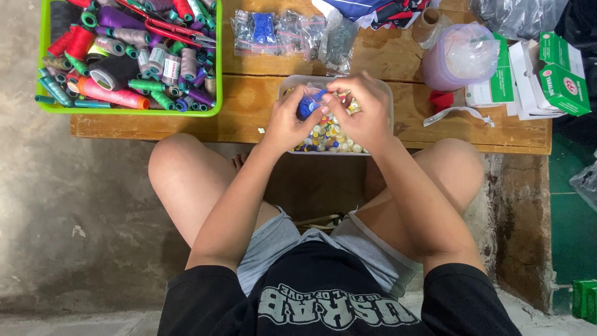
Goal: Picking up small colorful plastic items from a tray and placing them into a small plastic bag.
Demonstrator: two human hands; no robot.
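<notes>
My left hand (287, 121) pinched a small blue bobbin (309, 104); my right hand (364, 106) closed on it from the other side, above the clear box (386, 93) of bobbins. Many bobbins lay loose beneath my hands, so most seemed left.

I sit before a low tabletop of worn orange-brown wooden planks (249, 121), its front edge scuffed and chipped. Under me the rough grey concrete floor (74, 205) is stained and patchy. To my right a raised concrete ledge (522, 218) meets a strip of dark green tiled floor (572, 230). Soft, even daylight falls over everything.
</notes>
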